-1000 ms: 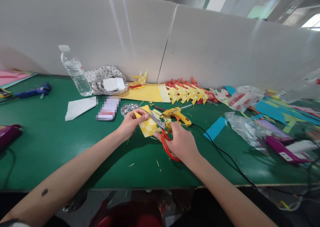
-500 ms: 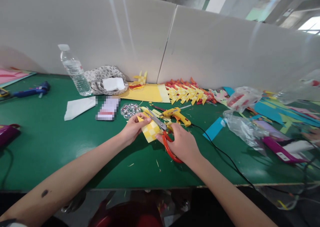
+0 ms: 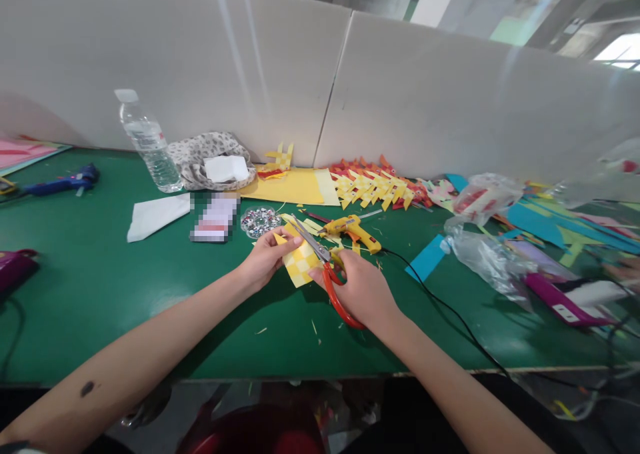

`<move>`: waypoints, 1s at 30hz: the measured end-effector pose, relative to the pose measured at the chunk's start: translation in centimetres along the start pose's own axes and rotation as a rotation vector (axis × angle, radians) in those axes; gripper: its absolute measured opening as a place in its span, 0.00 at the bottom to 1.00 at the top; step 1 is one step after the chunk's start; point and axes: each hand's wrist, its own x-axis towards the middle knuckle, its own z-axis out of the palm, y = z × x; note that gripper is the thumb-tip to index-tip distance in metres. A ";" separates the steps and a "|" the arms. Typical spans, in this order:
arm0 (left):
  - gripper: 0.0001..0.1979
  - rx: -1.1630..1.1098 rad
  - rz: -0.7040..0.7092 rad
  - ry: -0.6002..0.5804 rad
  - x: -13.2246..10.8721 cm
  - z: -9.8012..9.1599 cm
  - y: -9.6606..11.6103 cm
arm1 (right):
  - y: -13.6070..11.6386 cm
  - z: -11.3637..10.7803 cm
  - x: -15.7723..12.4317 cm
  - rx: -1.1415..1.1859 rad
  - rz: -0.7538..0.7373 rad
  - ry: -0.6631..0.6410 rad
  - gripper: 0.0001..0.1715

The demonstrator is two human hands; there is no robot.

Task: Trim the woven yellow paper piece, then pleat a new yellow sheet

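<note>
My left hand (image 3: 265,261) pinches a woven yellow-and-white paper piece (image 3: 299,267) between thumb and fingers. Red-handled scissors (image 3: 334,291) are in my right hand (image 3: 367,284), their blades lying over the paper and pointing up and left. The blades look nearly closed. Part of the paper's lower right edge touches my right fingertips. Just beyond the hands lie a yellow glue gun (image 3: 353,231), loose yellow paper strips and a clear dish of googly eyes (image 3: 261,221).
At the back are a water bottle (image 3: 150,144), a spotted cloth bag (image 3: 193,159), yellow paper sheets (image 3: 285,186) and finished woven paper fish (image 3: 373,187). The glue gun's black cord (image 3: 440,299) crosses the right side. Plastic bags (image 3: 493,257) and blue paper (image 3: 427,257) lie further right.
Almost nothing differs. Both hands keep their places, with the scissors and woven paper shifted only slightly.
</note>
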 end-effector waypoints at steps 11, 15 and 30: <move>0.11 -0.042 -0.026 0.012 0.0 0.0 0.1 | 0.1 0.2 0.0 0.025 -0.028 0.033 0.19; 0.11 -0.047 -0.033 0.007 0.1 0.0 0.1 | 0.0 -0.1 0.0 0.032 -0.047 0.049 0.20; 0.10 0.017 -0.030 -0.031 -0.2 0.1 0.3 | 0.3 -0.2 0.0 0.075 -0.040 0.038 0.23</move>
